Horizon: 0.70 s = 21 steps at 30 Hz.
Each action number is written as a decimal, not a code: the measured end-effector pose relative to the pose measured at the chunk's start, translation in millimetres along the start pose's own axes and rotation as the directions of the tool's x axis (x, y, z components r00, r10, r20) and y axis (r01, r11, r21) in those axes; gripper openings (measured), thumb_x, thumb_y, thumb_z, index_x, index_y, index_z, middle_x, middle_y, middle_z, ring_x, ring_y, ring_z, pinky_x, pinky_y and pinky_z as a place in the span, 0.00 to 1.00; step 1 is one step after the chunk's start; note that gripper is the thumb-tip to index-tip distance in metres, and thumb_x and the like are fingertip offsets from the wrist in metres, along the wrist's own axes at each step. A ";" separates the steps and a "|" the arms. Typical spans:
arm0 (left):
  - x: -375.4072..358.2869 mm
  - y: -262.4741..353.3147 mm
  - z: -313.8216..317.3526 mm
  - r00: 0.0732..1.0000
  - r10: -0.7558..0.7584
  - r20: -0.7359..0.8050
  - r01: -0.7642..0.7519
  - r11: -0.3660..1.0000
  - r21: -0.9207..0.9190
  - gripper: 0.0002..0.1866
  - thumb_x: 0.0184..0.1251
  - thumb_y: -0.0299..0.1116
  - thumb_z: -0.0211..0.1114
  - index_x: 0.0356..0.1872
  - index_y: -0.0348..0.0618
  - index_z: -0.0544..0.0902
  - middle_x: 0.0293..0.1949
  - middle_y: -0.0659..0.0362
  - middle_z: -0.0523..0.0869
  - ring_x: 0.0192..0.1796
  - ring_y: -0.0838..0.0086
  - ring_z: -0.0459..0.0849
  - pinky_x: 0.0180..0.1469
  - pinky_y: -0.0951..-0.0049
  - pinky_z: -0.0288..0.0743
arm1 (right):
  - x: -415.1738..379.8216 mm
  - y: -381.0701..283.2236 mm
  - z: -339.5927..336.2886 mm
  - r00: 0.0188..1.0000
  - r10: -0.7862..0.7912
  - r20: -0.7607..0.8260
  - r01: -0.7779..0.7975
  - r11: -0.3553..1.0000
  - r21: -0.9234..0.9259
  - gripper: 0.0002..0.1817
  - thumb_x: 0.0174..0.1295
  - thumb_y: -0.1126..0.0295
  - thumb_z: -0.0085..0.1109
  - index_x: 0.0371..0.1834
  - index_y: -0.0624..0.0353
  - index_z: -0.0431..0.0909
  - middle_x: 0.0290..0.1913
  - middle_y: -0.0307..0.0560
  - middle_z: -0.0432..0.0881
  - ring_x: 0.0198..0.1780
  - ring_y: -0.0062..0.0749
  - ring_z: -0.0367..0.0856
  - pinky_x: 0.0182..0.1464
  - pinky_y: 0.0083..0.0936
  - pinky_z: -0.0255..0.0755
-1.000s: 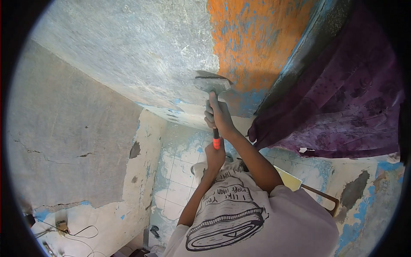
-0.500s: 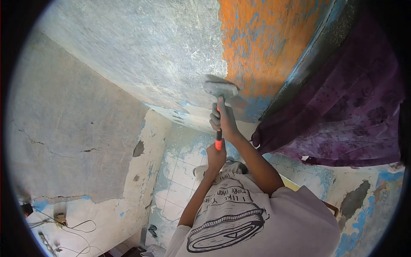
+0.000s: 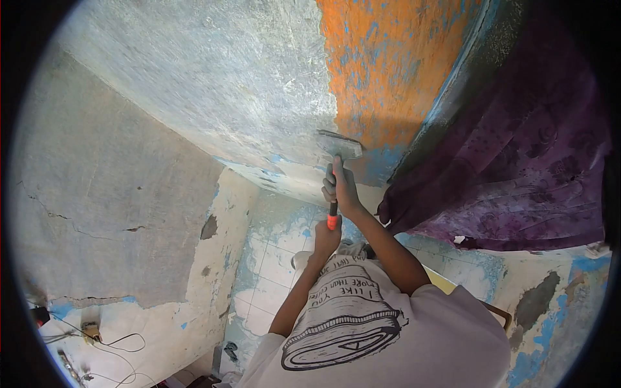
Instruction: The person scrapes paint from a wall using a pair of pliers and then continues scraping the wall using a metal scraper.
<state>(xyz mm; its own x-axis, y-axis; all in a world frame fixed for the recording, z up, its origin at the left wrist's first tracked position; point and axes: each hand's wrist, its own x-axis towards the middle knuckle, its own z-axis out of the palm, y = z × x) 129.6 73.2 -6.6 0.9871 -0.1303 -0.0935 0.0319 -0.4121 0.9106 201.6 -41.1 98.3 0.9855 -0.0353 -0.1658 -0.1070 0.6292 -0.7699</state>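
Note:
A long-handled scraper [image 3: 348,149] with a wide blade rests against the wall, near where bare grey plaster [image 3: 259,77] meets flaking orange paint [image 3: 381,58]. My right hand [image 3: 345,189] is closed around the upper part of its handle, just below the blade. Lower down, my left hand [image 3: 327,237] grips the end of the same handle, where a red and black grip [image 3: 332,222] shows. Grey dust coats the fingers of my right hand.
A purple patterned curtain [image 3: 511,174] hangs at the right. White paint flakes lie on the tiled floor [image 3: 272,271]. At lower left, a socket [image 3: 92,331] with loose cables is on the wall. A cracked grey wall [image 3: 116,187] stands at the left.
Both hands and the scraper have come down the wall a little, toward my body. The grip on the handle is the same, and the view has shifted slightly.

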 end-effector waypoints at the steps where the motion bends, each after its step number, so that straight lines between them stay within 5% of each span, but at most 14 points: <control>1: 0.6 -3.1 0.2 1.000 -0.016 0.022 0.016 1.000 -0.007 0.20 0.71 0.36 0.62 0.25 0.27 0.78 0.17 0.41 0.78 0.19 0.57 0.77 0.26 0.57 0.67 | 0.6 1.9 -1.3 1.000 0.009 -0.022 -0.010 1.000 -0.023 0.30 0.74 0.39 0.45 0.21 0.49 0.60 0.14 0.28 0.53 0.12 0.13 0.48 0.15 0.19 0.42; 7: 10.6 67.4 -21.9 0.999 0.007 0.038 -0.004 0.997 -0.077 0.24 0.73 0.40 0.62 0.22 0.28 0.77 0.14 0.49 0.74 0.19 0.71 0.66 0.24 0.61 0.64 | -0.7 -54.2 33.2 0.989 -0.095 0.112 0.100 0.994 -0.034 0.31 0.74 0.37 0.41 0.22 0.51 0.60 0.13 0.29 0.51 0.11 0.15 0.46 0.14 0.19 0.42; 11: 12.4 15.3 -7.2 0.991 -0.015 0.133 0.025 0.997 -0.071 0.25 0.72 0.43 0.64 0.20 0.33 0.75 0.14 0.56 0.74 0.18 0.74 0.67 0.23 0.64 0.63 | 6.3 -10.6 -10.5 0.978 -0.029 0.209 0.027 1.000 0.012 0.30 0.75 0.40 0.40 0.23 0.53 0.62 0.13 0.30 0.54 0.12 0.15 0.50 0.16 0.20 0.44; 13: 1.4 -0.7 -12.8 0.911 -0.225 0.346 0.284 0.950 -0.129 0.25 0.71 0.46 0.65 0.20 0.37 0.74 0.15 0.61 0.74 0.18 0.77 0.70 0.23 0.67 0.64 | -1.7 8.8 -25.6 0.981 0.007 0.193 -0.003 1.000 -0.019 0.31 0.75 0.39 0.39 0.23 0.53 0.63 0.13 0.31 0.55 0.13 0.17 0.53 0.18 0.20 0.50; 17: -6.8 11.9 -32.3 0.961 -0.154 0.229 0.206 0.952 -0.225 0.18 0.63 0.40 0.74 0.31 0.42 0.72 0.17 0.64 0.74 0.16 0.82 0.71 0.18 0.76 0.62 | -25.8 -6.1 -9.3 0.986 0.000 0.168 0.008 0.999 -0.045 0.30 0.76 0.40 0.38 0.29 0.56 0.67 0.18 0.34 0.63 0.19 0.19 0.62 0.27 0.19 0.61; 19: -3.3 38.8 -49.3 0.970 -0.083 0.229 0.163 0.920 -0.357 0.19 0.58 0.31 0.77 0.36 0.42 0.71 0.20 0.64 0.77 0.17 0.83 0.72 0.18 0.80 0.63 | -37.1 -31.3 20.5 0.944 -0.211 0.256 0.165 0.968 0.187 0.29 0.76 0.42 0.36 0.36 0.59 0.71 0.23 0.37 0.67 0.23 0.19 0.65 0.32 0.19 0.62; 20: -1.1 43.5 -56.5 0.963 -0.012 0.269 0.134 0.887 -0.442 0.17 0.58 0.30 0.76 0.35 0.41 0.72 0.20 0.64 0.77 0.19 0.82 0.74 0.21 0.80 0.65 | -36.3 -41.5 20.2 0.836 -0.351 0.421 0.310 0.936 0.166 0.28 0.76 0.43 0.35 0.43 0.62 0.67 0.28 0.45 0.71 0.26 0.25 0.69 0.34 0.25 0.66; 21: 1.1 45.4 -62.5 0.952 0.067 0.298 0.105 0.845 -0.525 0.15 0.58 0.29 0.75 0.35 0.40 0.73 0.20 0.65 0.77 0.21 0.81 0.75 0.23 0.80 0.67 | -41.5 -49.8 24.5 0.835 -0.351 0.424 0.308 0.936 0.168 0.28 0.76 0.43 0.35 0.43 0.62 0.67 0.28 0.45 0.71 0.26 0.25 0.69 0.34 0.25 0.66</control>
<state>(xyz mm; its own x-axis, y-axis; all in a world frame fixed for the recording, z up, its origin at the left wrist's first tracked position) 141.9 110.7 59.8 0.8952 -0.4202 -0.1484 0.2132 0.1114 0.9706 169.3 -51.9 158.6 0.9162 0.0784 0.3929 0.2259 0.7087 -0.6683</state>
